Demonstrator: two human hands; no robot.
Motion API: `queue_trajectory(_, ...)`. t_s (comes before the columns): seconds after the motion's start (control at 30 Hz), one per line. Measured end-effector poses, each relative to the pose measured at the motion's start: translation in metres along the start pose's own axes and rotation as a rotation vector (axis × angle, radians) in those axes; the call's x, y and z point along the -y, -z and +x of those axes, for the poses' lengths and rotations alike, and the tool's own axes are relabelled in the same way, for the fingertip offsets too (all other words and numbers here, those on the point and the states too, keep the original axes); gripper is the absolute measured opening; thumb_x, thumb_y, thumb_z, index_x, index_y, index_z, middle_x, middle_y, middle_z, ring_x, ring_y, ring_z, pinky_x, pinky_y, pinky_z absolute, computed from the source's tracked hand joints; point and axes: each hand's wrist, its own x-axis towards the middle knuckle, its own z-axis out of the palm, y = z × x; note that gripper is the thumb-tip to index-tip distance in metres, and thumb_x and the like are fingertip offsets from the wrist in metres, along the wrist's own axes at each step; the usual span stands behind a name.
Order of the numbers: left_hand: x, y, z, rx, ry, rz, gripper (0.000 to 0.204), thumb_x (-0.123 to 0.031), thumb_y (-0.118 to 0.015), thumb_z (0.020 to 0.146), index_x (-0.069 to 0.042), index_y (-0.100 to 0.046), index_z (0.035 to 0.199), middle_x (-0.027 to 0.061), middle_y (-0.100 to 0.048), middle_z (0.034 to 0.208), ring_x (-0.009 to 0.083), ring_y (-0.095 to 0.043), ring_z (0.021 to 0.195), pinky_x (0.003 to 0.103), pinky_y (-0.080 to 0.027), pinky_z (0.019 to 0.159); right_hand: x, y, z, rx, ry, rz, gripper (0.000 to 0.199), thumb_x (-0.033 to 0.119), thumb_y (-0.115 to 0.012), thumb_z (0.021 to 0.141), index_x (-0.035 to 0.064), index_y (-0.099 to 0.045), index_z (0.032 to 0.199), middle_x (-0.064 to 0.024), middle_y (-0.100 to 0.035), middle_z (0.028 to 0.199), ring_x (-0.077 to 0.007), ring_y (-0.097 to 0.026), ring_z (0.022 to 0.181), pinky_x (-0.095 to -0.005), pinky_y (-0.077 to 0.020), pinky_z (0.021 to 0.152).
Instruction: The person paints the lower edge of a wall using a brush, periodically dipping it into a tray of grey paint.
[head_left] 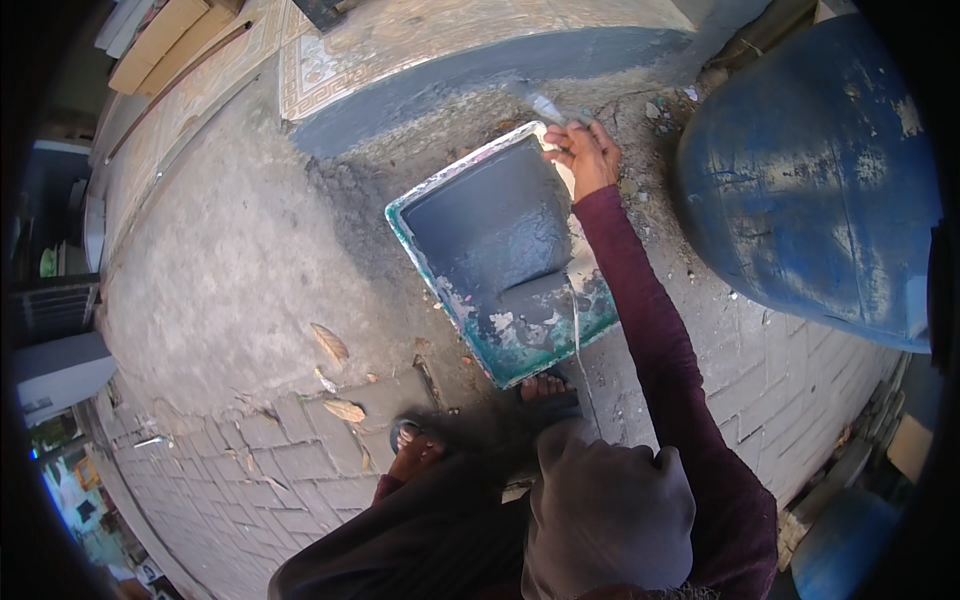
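Paint tray (470,300) of grey paint lies on the ground below the grey wall band (480,75). Right hand (585,152) clenches a brush (545,106) at the tray's far right corner, apparently loading; next comes a steady stroke. Left hand unseen.

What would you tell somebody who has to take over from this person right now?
Right hand: gripping a paintbrush at the far corner of the paint tray.
Left hand: out of view.
The tray sits on the ground in front of the sandalled feet, with dark grey paint in it; a blue drum stands to the right.
Done: a grey band along the wall base is painted.
Left: cannot tell how much.
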Motion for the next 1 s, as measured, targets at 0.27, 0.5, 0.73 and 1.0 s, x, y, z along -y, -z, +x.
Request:
queue_trajectory(0.27,-0.005,-0.001,-0.002,-0.002,0.024,-0.042,0.026,-0.027,-0.061,0.089,-0.002,-0.056,0.093,0.0132,-0.062,0.088,0.0239,-0.062,0.087,0.035,-0.049,0.074,-0.015,-0.015,-0.012,-0.150,0.138,0.027,0.016,0.011,-0.051,0.091,-0.0017,-0.051,0.101,-0.0156,-0.063,0.096,-0.0197,-0.065,0.081,-0.0302,-0.0568,0.060)
queue_trajectory(0.5,0.018,-0.002,0.001,-0.009,-0.002,0.038,0.024,-0.026,-0.061,0.089,-0.002,-0.056,0.092,0.0123,-0.061,0.084,0.0222,-0.061,0.081,0.035,-0.049,0.071,-0.037,-0.055,-0.037,0.179,-0.039,-0.061,0.021,0.010,-0.053,0.091,-0.0007,-0.055,0.109,-0.0123,-0.065,0.091,-0.0169,-0.066,0.078,-0.0274,-0.0555,0.056)
queue_trajectory(0.73,0.007,-0.003,-0.001,-0.029,-0.094,0.023,0.023,-0.025,-0.060,0.089,-0.002,-0.057,0.092,0.0118,-0.061,0.083,0.0205,-0.061,0.079,0.034,-0.048,0.069,-0.010,-0.005,-0.002,-0.228,0.176,-0.047,0.022,0.013,-0.052,0.091,-0.0035,-0.052,0.107,-0.0150,-0.063,0.095,-0.0180,-0.065,0.083,-0.0256,-0.0564,0.057)
queue_trajectory(1.0,0.000,0.000,0.002,0.008,0.009,0.051,0.031,-0.031,-0.059,0.089,-0.001,-0.059,0.099,0.0137,-0.063,0.088,0.0249,-0.062,0.084,0.036,-0.049,0.074,-0.056,-0.074,-0.045,0.123,0.139,-0.131,0.023,0.006,-0.053,0.090,-0.0002,-0.054,0.112,-0.0079,-0.062,0.092,-0.0110,-0.062,0.081,-0.0228,-0.0538,0.059)
